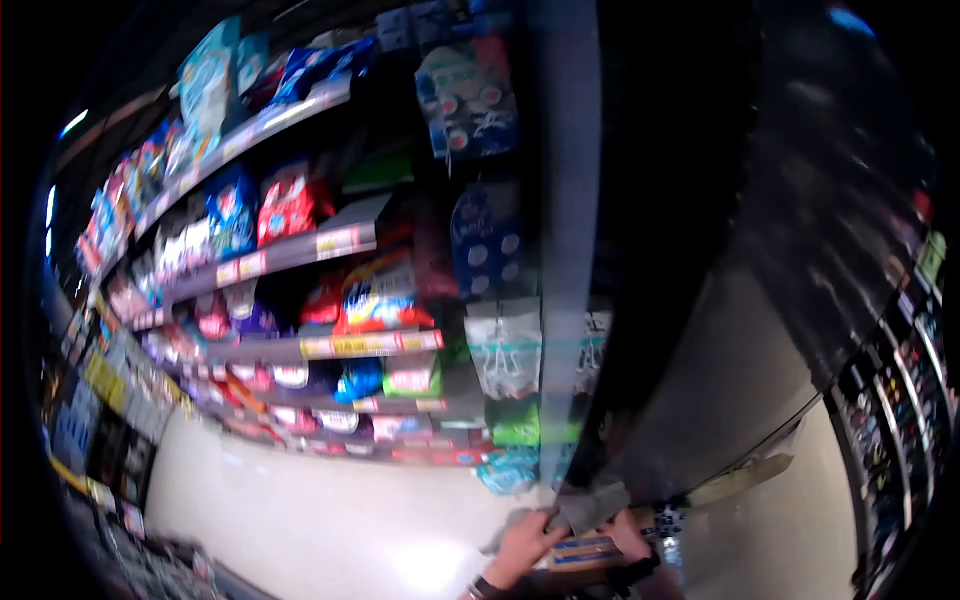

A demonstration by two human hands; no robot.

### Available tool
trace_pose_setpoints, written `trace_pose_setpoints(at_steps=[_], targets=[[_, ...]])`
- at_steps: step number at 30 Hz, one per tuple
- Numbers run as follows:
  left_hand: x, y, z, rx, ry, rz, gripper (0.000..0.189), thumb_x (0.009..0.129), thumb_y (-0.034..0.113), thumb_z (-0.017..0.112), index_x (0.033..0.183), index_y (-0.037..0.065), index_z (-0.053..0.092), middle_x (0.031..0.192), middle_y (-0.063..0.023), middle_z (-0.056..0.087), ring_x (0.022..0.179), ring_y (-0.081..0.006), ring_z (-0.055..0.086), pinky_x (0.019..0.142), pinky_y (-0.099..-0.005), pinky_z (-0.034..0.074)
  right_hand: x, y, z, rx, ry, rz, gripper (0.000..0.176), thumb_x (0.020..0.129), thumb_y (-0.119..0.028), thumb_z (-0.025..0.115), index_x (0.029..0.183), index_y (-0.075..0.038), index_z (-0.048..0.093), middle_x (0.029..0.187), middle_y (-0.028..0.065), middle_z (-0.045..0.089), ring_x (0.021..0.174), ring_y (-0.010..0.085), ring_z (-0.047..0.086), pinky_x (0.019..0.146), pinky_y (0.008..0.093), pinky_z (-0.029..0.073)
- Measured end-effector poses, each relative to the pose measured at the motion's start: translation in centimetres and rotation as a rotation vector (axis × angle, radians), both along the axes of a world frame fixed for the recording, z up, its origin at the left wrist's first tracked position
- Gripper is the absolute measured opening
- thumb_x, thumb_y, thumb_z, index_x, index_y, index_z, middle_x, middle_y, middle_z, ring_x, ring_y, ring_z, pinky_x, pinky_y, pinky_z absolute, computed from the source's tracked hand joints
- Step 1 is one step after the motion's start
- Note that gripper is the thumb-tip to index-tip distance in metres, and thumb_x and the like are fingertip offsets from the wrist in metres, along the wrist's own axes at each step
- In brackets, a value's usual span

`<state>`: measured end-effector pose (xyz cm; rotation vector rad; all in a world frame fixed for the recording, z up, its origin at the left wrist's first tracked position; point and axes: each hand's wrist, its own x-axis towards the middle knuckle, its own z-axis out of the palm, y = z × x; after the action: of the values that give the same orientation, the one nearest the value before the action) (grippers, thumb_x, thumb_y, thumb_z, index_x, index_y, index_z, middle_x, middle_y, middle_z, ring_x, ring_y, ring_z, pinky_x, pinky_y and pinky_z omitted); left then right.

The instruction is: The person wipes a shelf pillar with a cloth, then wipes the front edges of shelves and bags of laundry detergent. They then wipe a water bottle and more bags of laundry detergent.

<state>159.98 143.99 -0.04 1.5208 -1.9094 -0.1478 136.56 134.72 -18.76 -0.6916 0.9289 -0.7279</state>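
Observation:
Low in the view, my left hand (525, 547) is closed around a crumpled grey cloth (592, 508). Part of the cloth hangs out to the left past the fingers. My right hand (629, 536) is at the cloth's right end, its fingers bent and smeared by motion. Under and between the hands shows a brown cardboard box (583, 554) with blue print. A grey upright post (570, 250) of the shelving rises just beyond the cloth.
Shelves (375, 343) of bagged and packed goods fill the left, with price tags along their edges. A turquoise package (507, 474) sits low by the post. A large dark panel (680, 200) stands right of it. More stocked shelves (905, 390) line the far right.

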Motion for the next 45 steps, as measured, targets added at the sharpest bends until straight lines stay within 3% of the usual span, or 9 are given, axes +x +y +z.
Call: trace_pose_setpoints(at_steps=[6, 11, 17, 24, 28, 30, 34, 40, 45], targets=[[4.1, 0.4, -0.1, 0.109, 0.052, -0.289, 0.032, 0.079, 0.016, 0.066, 0.111, 0.017, 0.065, 0.109, -0.0145, 0.060, 0.091, -0.0346, 0.062, 0.070, -0.0402, 0.054, 4.5, 3.6, 7.9, -0.717, 0.542, 0.141, 0.041, 0.101, -0.019, 0.043, 0.139, -0.006, 0.036, 0.140, 0.0104, 0.043, 0.126, 0.0245, 0.045, 0.108, 0.0381, 0.037], [5.1, 0.2, 2.5, 0.189, 0.278, -0.212, 0.043, 0.082, 0.008, 0.059, 0.125, 0.009, 0.051, 0.105, -0.0158, 0.057, 0.086, -0.0384, 0.061, 0.069, -0.0427, 0.053, 4.2, 4.4, 9.8, -0.005, -0.572, -0.250, 0.048, 0.104, -0.031, 0.034, 0.146, -0.006, 0.030, 0.149, 0.0059, 0.037, 0.137, 0.0196, 0.034, 0.116, 0.0332, 0.025], [4.4, 0.9, 2.9, 0.430, 0.206, -0.259, 0.082, 0.076, 0.019, 0.071, 0.146, 0.012, 0.027, 0.113, -0.0236, 0.057, 0.081, -0.0436, 0.062, 0.069, -0.0480, 0.052, 5.1, 6.5, 20.8, -0.508, 0.337, -0.240, 0.036, 0.099, -0.023, 0.044, 0.129, -0.008, 0.057, 0.123, 0.0040, 0.056, 0.114, 0.0136, 0.050, 0.100, 0.0278, 0.037], [4.5, 4.0, 4.5, 0.620, 0.168, -0.202, 0.080, 0.075, 0.019, 0.070, 0.144, 0.015, 0.030, 0.103, -0.0238, 0.061, 0.086, -0.0448, 0.062, 0.077, -0.0482, 0.050, 7.6, 9.4, 21.1, -0.404, 0.273, -0.298, 0.022, 0.088, -0.007, 0.055, 0.105, 0.003, 0.064, 0.096, 0.0051, 0.067, 0.094, 0.0127, 0.059, 0.085, 0.0270, 0.046], [6.4, 7.3, 3.8, 0.647, 0.282, -0.062, 0.080, 0.073, 0.022, 0.076, 0.141, 0.012, 0.036, 0.126, -0.0243, 0.050, 0.098, -0.0438, 0.060, 0.084, -0.0454, 0.050, 10.5, 9.6, 21.1, -0.606, 0.249, -0.287, 0.021, 0.085, -0.002, 0.055, 0.103, 0.005, 0.063, 0.091, 0.0078, 0.068, 0.087, 0.0142, 0.061, 0.080, 0.0302, 0.048], [7.8, 8.7, 2.2, 0.572, 0.256, -0.106, 0.091, 0.065, 0.025, 0.086, 0.141, 0.009, 0.037, 0.149, -0.0228, 0.026, 0.121, -0.0400, 0.052, 0.096, -0.0432, 0.047, 12.3, 10.0, 22.3, -0.726, 0.309, -0.246, 0.025, 0.083, 0.000, 0.055, 0.106, 0.003, 0.063, 0.091, 0.0145, 0.069, 0.085, 0.0179, 0.065, 0.077, 0.0317, 0.050], [8.0, 10.3, 5.7, 0.419, 0.482, -0.085, 0.077, 0.068, 0.019, 0.084, 0.134, 0.004, 0.047, 0.136, -0.0215, 0.047, 0.119, -0.0329, 0.055, 0.093, -0.0400, 0.048, 16.1, 12.8, 24.8, -0.773, 0.396, -0.082, 0.031, 0.078, 0.003, 0.051, 0.107, 0.003, 0.061, 0.087, 0.0209, 0.068, 0.083, 0.0294, 0.070, 0.073, 0.0331, 0.051], [11.2, 11.9, 5.3, 0.438, 0.676, 0.087, 0.039, 0.077, 0.012, 0.073, 0.111, -0.003, 0.062, 0.090, -0.0183, 0.070, 0.080, -0.0217, 0.070, 0.072, -0.0319, 0.053, 18.8, 13.5, 27.4, -0.591, 0.101, -0.087, 0.026, 0.084, 0.002, 0.056, 0.110, 0.004, 0.061, 0.101, 0.0072, 0.066, 0.094, 0.0135, 0.061, 0.085, 0.0289, 0.048], [17.9, 13.2, 5.4, 0.345, 0.834, 0.361, 0.032, 0.077, 0.017, 0.073, 0.102, -0.004, 0.066, 0.082, -0.0174, 0.070, 0.078, -0.0180, 0.069, 0.069, -0.0313, 0.052, 23.9, 12.1, 29.8, -0.421, -0.252, 0.233, 0.097, 0.083, -0.001, 0.069, 0.155, -0.011, 0.006, 0.135, 0.0122, 0.049, 0.122, 0.0174, 0.046, 0.101, 0.0284, 0.036]])
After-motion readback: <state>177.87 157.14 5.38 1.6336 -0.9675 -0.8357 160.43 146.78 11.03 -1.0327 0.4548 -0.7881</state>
